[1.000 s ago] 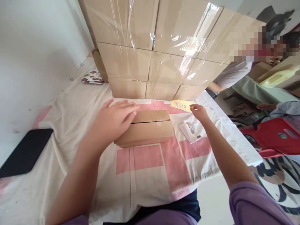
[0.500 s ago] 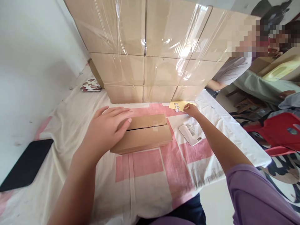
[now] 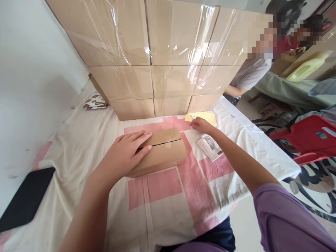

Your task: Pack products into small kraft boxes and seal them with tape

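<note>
A closed cardboard box lies on the cloth-covered table, its top flaps meeting at a narrow dark gap. My left hand rests spread over the left end of the box top, thumb across the gap. At the near left edge of a yellow sheet, my right hand has its fingertips pinched together. Small white pieces with dark outlines lie on that sheet, partly hidden by the fingers. What the pinch holds is too small to make out. Just below the right wrist is a white tape-dispenser-like object.
Stacked cartons wrapped in clear film stand along the table's back. A black flat case lies at the left by the wall, a patterned packet behind it. To the right are a red chair and other people.
My right hand has moved left along the yellow sheet onto its small white pieces, fingers pinching. My left hand stays on the box, its fingers lower on the top. The view has shifted slightly.
</note>
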Motion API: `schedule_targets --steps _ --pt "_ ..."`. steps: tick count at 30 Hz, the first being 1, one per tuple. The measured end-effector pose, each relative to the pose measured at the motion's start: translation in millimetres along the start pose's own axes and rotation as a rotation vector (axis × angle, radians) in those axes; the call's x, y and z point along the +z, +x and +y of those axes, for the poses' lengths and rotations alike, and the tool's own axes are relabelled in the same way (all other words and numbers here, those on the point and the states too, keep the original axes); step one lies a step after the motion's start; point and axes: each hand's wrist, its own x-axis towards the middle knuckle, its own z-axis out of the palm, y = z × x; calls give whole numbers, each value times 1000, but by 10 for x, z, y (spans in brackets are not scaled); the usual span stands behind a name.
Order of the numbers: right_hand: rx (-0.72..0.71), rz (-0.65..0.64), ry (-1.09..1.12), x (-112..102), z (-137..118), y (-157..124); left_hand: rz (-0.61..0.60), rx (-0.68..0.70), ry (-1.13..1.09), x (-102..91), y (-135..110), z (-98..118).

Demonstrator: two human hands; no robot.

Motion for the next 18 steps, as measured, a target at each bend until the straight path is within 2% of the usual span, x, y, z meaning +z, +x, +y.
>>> schedule_targets --steps 5,9,14,18 --pt "44 50 110 7 -94 -55 -22 6 -6 -32 -20 16" --pt "68 53 254 -58 -271 -207 -25 -5 -19 -40 -23 20" --pt "45 96 595 -60 -671 -635 -29 -12 -28 -25 39 -6" --pt "45 90 826 105 -952 -1013 12 -21 -12 -11 92 -7"
